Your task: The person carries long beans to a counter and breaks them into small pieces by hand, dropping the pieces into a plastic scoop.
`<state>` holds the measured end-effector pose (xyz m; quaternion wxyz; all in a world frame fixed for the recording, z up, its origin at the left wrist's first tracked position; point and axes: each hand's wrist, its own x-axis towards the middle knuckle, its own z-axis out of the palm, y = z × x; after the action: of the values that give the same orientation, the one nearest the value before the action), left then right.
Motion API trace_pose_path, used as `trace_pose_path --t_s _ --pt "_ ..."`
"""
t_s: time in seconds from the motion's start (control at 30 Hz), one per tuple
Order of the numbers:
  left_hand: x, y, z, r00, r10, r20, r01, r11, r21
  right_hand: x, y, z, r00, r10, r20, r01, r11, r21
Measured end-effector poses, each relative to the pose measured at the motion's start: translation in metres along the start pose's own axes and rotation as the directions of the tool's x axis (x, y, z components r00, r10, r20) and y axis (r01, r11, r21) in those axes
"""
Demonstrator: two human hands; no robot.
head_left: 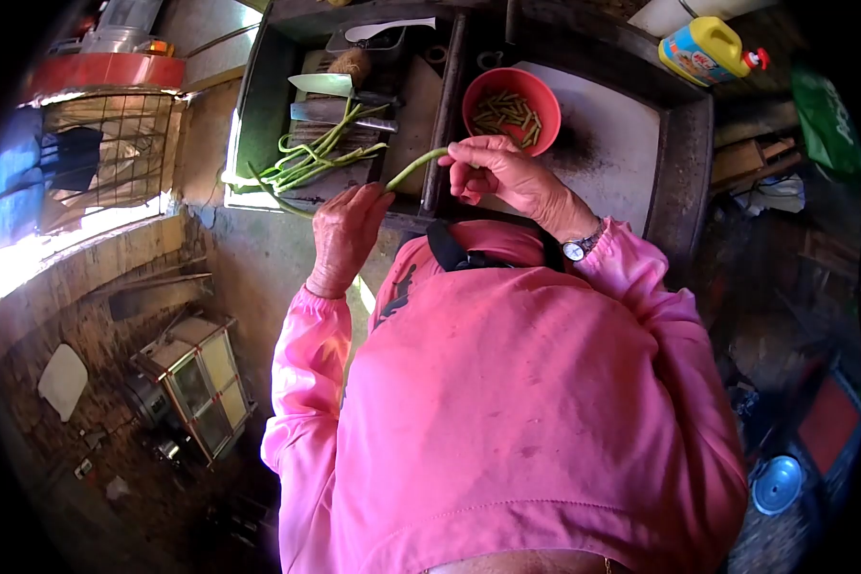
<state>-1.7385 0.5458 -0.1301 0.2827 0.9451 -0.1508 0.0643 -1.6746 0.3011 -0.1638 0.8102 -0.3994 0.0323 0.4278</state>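
A long green bean [417, 167] is stretched between my two hands in front of my chest. My left hand [349, 230] is closed around its middle, and the bean's tail hangs out to the left. My right hand [507, 177] pinches the other end between thumb and fingers. Just beyond the right hand, a red bowl [549, 96] holds several short bean pieces [505, 115]. A loose bunch of long beans [320, 158] lies to the left, beyond my left hand, partly over a knife.
Knives, one with a broad blade [321, 84], lie in the dark sink [249, 124] near a brown scrubber [352, 65]. A white board [607, 124] lies under the bowl. A yellow detergent bottle [703, 53] stands at the back right. A glass-fronted cabinet [201, 387] is at lower left.
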Motion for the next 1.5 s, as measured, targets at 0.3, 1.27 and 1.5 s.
trace_pose_path --t_s 0.3,1.27,1.5 --pt "0.006 0.01 -0.017 0.999 -0.024 0.04 0.026 0.998 -0.056 -0.026 -0.051 -0.004 0.919 -0.2 0.34 -0.142 0.636 0.758" --pt "0.015 0.02 -0.003 0.994 0.106 0.025 -0.106 0.994 0.012 -0.023 -0.027 -0.009 0.993 -0.075 0.093 0.052 0.973 0.224" --pt "0.005 0.01 -0.002 0.99 0.138 0.037 -0.142 0.975 0.172 -0.002 -0.045 -0.087 0.778 -0.472 -0.415 0.288 0.855 -0.432"
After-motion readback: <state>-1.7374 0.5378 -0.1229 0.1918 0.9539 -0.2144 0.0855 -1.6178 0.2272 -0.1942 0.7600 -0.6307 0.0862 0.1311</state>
